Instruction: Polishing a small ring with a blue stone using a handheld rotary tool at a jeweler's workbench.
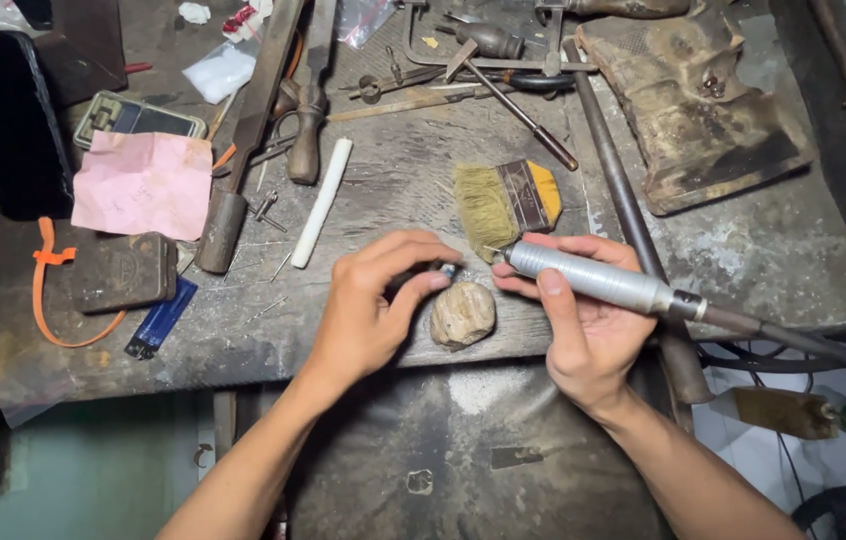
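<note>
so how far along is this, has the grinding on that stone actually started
Done: the stone lies at the bench edge and the brush is beside it. In hand: the right hand grips the silver rotary handpiece, while the left hand fingers pinch something small at its tip, too hidden to identify. Left: the tip is off the stone, and no fresh marks can be made out on it.

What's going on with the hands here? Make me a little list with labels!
Left hand: left hand pinches a small part at the tool's tip.
Right hand: right hand holds a grey rotary handpiece.
Between hands: tan stone lump on the workbench.
Behind: bristle brush, white stick, pink paper.
</note>
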